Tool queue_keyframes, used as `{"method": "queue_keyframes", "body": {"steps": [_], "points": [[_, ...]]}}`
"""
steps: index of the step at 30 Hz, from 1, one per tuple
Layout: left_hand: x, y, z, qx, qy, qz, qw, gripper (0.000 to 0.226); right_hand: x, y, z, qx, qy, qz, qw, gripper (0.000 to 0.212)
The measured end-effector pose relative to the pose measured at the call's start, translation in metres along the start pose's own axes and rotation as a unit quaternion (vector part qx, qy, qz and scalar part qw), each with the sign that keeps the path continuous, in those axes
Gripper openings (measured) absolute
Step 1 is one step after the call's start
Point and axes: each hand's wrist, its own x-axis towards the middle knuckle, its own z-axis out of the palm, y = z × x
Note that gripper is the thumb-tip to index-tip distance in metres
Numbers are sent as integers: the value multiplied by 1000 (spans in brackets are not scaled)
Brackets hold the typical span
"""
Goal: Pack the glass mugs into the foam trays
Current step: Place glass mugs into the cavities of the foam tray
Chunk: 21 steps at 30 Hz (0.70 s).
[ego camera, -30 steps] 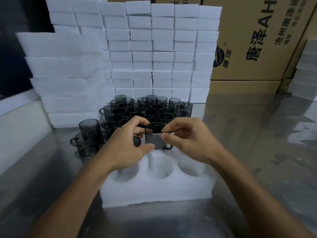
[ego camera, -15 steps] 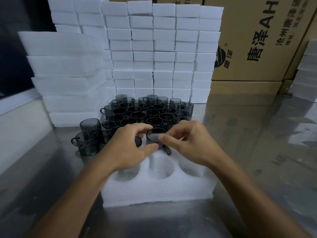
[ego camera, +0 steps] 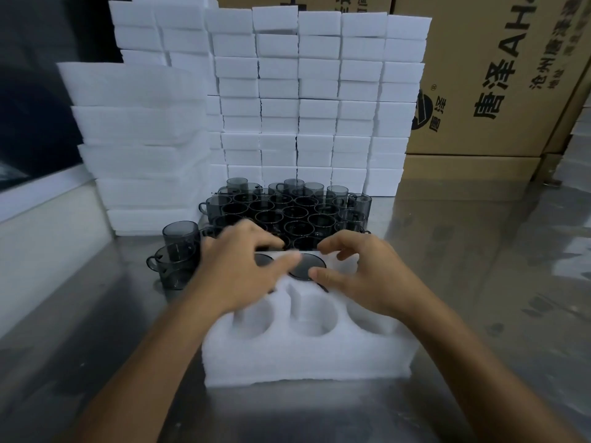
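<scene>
Foam tray [ego camera: 307, 356] back row half hidden by blurred left hand [ego camera: 246, 270] and right hand [ego camera: 361, 276], fingers spread loose over a seated mug [ego camera: 305, 266], gripping nothing

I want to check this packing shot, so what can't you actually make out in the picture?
- Far right pocket of the foam tray, head view: the right hand covers it, so mug or no mug is unknown.
- Far left pocket: the left hand covers most of the dark rim there.
- Both hands' fingers: motion-blurred, so contact with the middle mug is unclear.
- Cardboard box print: cut off by the frame edge.
</scene>
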Motion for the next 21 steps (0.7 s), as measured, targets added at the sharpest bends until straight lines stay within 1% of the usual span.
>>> {"method": "queue_keyframes", "body": {"steps": [1, 2, 3, 4, 5, 6, 7, 8, 9, 11, 15, 19, 21], "points": [[2, -4, -6, -39, 65, -25, 997, 31, 0, 0, 0, 12, 13, -2, 1000, 34], [4, -8, -13, -41, 138, -50, 988, 24, 0, 1, 0, 33, 34, -2, 999, 28], [5, -14, -19, -2, 204, -80, 976, 19, 1, 1, -1, 63, 65, 0, 996, 21], [5, -21, -24, 64, 248, -115, 960, 13, 1, 1, -1, 95, 100, 4, 990, 14], [5, -28, -27, 132, 257, -164, 943, 17, 2, 1, -2, 121, 133, 6, 984, 8], [6, -36, -28, 178, 228, -222, 931, 30, 3, 1, -4, 139, 161, 6, 977, 6], [5, -41, -29, 195, 179, -274, 924, 42, 3, 1, -5, 151, 183, 5, 971, 8], [5, -43, -29, 193, 135, -313, 920, 50, 3, 1, -6, 160, 200, 7, 967, 11], [4, -46, -28, 180, 102, -336, 919, 53, 3, 2, -7, 167, 213, 9, 963, 13], [4, -50, -26, 146, 74, -348, 923, 51, 3, 2, -7, 176, 231, 10, 957, 15], [2, -53, -24, 132, 85, -344, 926, 50, 3, 0, -6, 178, 238, -2, 955, 16], [1, -51, -24, 135, 92, -355, 920, 23, 2, -1, -5, 176, 240, -7, 955, 16], [0, -48, -24, 122, 97, -354, 922, 15, 2, -1, -6, 177, 241, -8, 954, 16]]}}
